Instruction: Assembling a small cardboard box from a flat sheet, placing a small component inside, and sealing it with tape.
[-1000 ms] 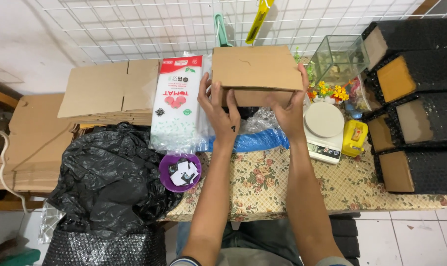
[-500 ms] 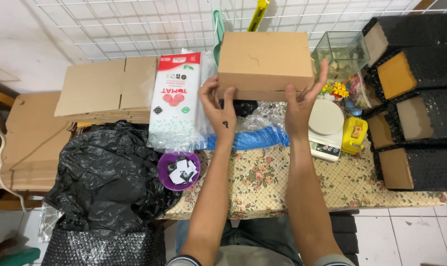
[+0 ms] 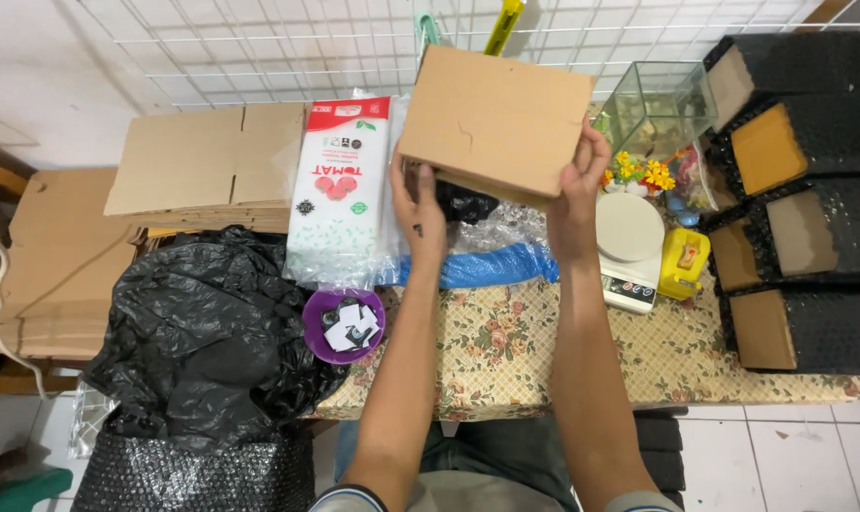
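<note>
floral tablecloth [image 3: 506,351] covers the work table; a white wire grid [image 3: 259,47] stands against the wall behind it. black plastic bag [image 3: 212,332] slumps over the table's left end, above a roll of black bubble wrap [image 3: 193,474]. flattened cardboard sheets [image 3: 202,161] lie stacked at left rear. wrapped black parcels [image 3: 799,199] with brown cardboard ends are piled at the right edge. brown cardboard box [image 3: 496,118] is held raised and tilted above the table's rear centre, clear of the surface. white and red plastic packet [image 3: 340,190] lies just left of the box. clear glass tank [image 3: 657,104] stands to the box's right. blue plastic roll [image 3: 487,265] lies under the hands, beside crumpled clear wrap. left hand [image 3: 420,213] grips the box's lower left corner, fingers tucked beneath it, thumb up the side. right hand [image 3: 574,194] clasps the lower right edge, fingers curled onto the box face. white kitchen scale [image 3: 631,237] sits just right of the right hand. purple bowl [image 3: 343,325] holds small black and white pieces. yellow tape dispenser [image 3: 684,263] touches the scale's right side
</note>
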